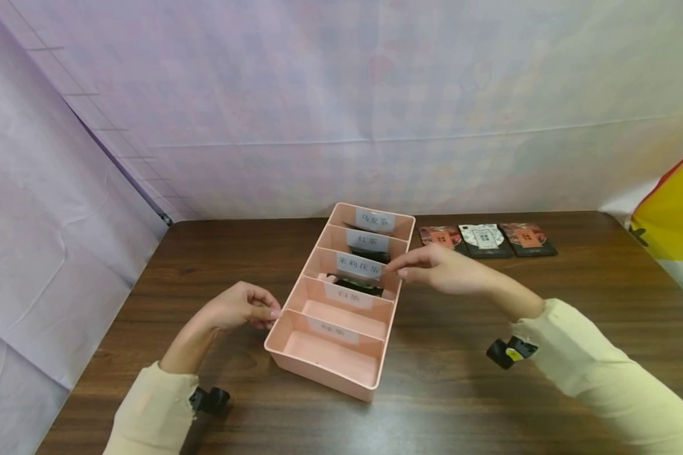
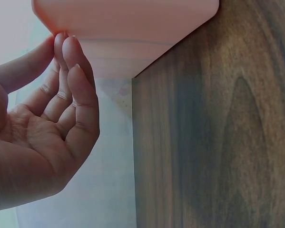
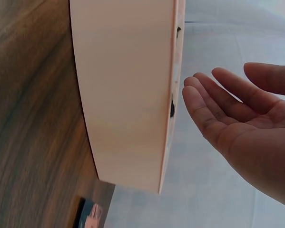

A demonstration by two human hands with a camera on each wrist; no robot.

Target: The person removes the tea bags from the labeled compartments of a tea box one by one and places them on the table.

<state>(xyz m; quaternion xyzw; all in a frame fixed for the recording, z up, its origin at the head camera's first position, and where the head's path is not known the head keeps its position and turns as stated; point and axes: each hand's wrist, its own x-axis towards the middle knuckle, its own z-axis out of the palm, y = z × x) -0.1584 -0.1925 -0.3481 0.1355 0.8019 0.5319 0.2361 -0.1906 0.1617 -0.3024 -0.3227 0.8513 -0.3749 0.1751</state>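
Note:
A pink divided box [image 1: 324,381] stands on the table, with Chinese tea labels on its dividers and back wall. Dark tea packets [image 1: 355,285] sit in the three farther compartments; the two nearest the person hold none. At the box's left rim my left hand [image 1: 236,308] pinches the edge between thumb and fingertips, which meet there in the left wrist view. Over the right rim reaches my right hand [image 1: 452,270], its fingers loosely extended towards the jasmine tea label [image 1: 357,265]. Nothing lies between its thumb and fingers in the right wrist view [image 3: 242,109].
Right of the box's far end, three tea packets lie in a row: a red one [image 1: 440,237], a white one [image 1: 484,239] and another red one [image 1: 527,237]. Pale curtains [image 1: 370,107] hang behind and left of the wooden table [image 1: 449,392]. A yellow cloth [image 1: 668,215] is at far right.

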